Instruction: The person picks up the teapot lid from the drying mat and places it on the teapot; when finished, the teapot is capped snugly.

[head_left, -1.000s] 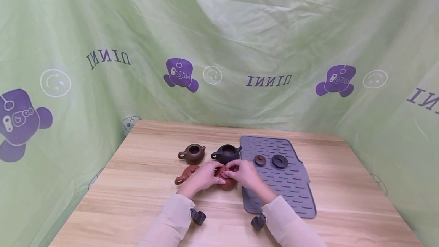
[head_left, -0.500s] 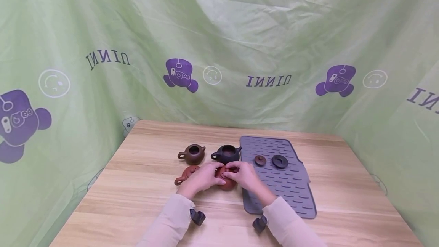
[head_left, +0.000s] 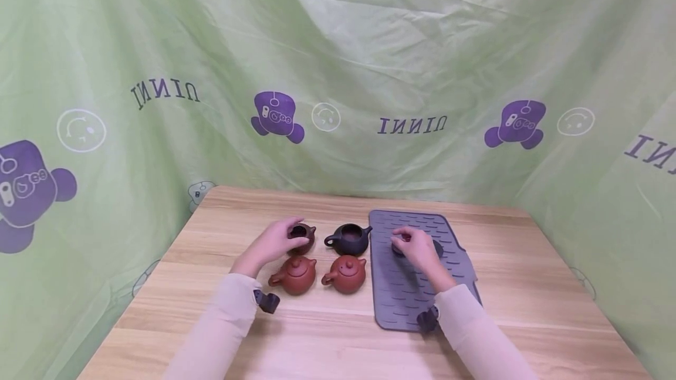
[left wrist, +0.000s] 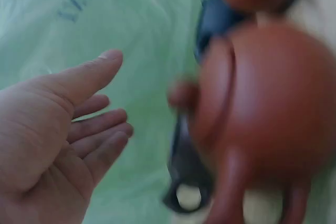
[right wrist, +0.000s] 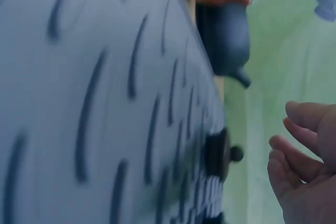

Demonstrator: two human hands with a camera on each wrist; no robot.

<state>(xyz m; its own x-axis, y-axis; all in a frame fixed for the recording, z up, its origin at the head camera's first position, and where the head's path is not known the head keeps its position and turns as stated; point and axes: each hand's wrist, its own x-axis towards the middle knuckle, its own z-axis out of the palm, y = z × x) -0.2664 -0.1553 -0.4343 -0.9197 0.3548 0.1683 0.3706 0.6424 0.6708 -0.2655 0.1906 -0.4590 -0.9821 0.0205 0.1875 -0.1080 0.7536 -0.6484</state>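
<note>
My left hand [head_left: 269, 245], fingers spread and relaxed, hovers at the brown teapot [head_left: 307, 245], which has no lid on and is partly hidden behind it. In the left wrist view that hand [left wrist: 68, 135] holds nothing. Over on the mat, my right hand [head_left: 419, 249] hangs above the small brown lid; the right wrist view has its loosely bent fingertips [right wrist: 294, 109] apart from the lid's knob [right wrist: 237, 153]. Two red teapots, one left [head_left: 299, 281] and one right [head_left: 350, 280], wear their lids. Behind the right one stands a black teapot [head_left: 356, 245] with an open top.
A grey ridged drying mat [head_left: 396, 309] lies right of the teapots. On it a black lid [head_left: 439, 248] sits beside the brown lid, partly hidden by my right hand. The wooden table [head_left: 317, 339] is backed by a green printed curtain [head_left: 343, 46].
Both hands have left the right red teapot, whose lid is in place. The left hand moved left and back to the brown teapot; the right moved right, over the brown lid.
</note>
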